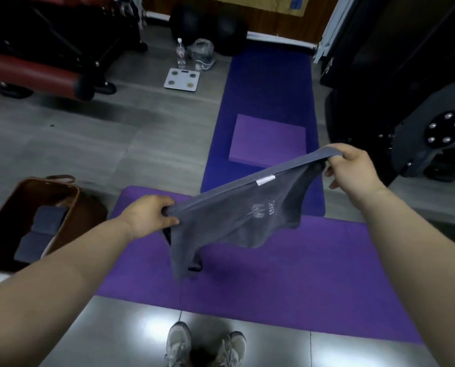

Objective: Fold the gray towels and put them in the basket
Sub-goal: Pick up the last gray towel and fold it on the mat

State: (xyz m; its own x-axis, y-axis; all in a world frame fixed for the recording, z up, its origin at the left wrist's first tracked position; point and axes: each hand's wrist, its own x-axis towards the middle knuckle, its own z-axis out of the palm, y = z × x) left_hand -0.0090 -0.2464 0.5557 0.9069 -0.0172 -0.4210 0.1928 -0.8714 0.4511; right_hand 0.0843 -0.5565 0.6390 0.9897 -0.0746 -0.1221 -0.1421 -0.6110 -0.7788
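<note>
So the gray towel (247, 215) is up in the air over the purple mat (274, 282), stretched by its top edge between both hands and not touching the mat as far as I can tell. The left hand (148, 215) has its grip curled tight around one bunched corner. The right hand (353, 168) has its grip pinching the other corner between thumb and fingers, held higher, so the top edge slopes up toward that side. The rest of the cloth hangs loose and rumpled, and the low end is motion-blurred.

There's a small white label (265, 180) on the hem and some pale print (260, 209) below it, too smeared to read. Something dark (194, 267) sits on the purple mat right under the hanging end. It's mostly hidden by the towel and I can't say what it is.

The brown basket (70, 205) sits on the floor just off the mat's left end, partly cut off by the frame edge and the left forearm. Inside it are folded gray towels (49, 221), though I can't get a solid count.

Beyond the mat's far edge there's a blue mat (268, 88) with a purple block (268, 140) on it. On the mat's near side, the toes of two sneakers (178, 343) stand on shiny tile.
</note>
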